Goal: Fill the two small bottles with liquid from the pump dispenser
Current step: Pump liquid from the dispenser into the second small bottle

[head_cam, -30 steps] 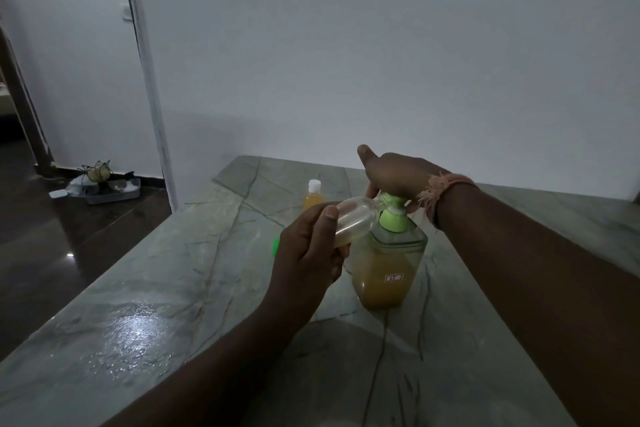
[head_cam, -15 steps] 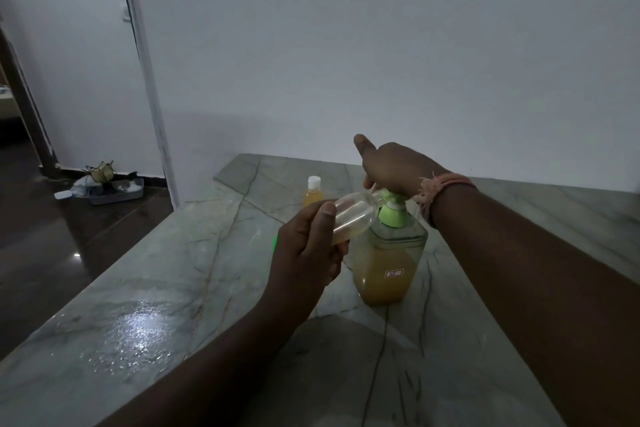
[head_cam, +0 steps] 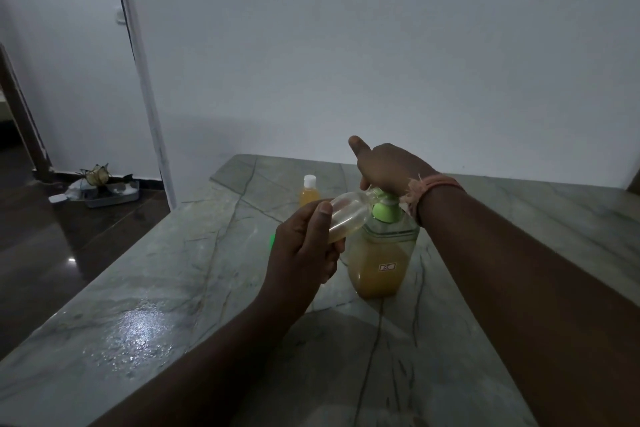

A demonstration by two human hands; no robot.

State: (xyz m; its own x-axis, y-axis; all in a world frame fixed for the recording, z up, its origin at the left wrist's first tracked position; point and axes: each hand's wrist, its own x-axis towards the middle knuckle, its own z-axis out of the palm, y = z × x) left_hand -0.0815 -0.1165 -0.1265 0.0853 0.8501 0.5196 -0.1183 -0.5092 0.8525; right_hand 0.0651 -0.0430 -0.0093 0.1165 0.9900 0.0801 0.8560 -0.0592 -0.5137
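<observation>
Fingers [head_cam: 323,218] of L hand [head_cam: 301,253] round tilted bottle [head_cam: 346,218], R hand [head_cam: 388,166] atop pump [head_cam: 386,210]; capped bottle [head_cam: 309,192] behind.

My right hand [head_cam: 388,166] has risen slightly with the green pump head [head_cam: 385,210]; a little more liquid lies in the tilted bottle [head_cam: 346,215].

The pump dispenser [head_cam: 381,253] stands upright on the stone counter [head_cam: 173,288], square, clear, with orange liquid and a green pump. A clear small bottle [head_cam: 346,217] is tilted at its left, the mouth at the spout, little liquid inside. Behind the dispenser, to its left, a capped bottle [head_cam: 309,192] stands full of orange liquid.
</observation>
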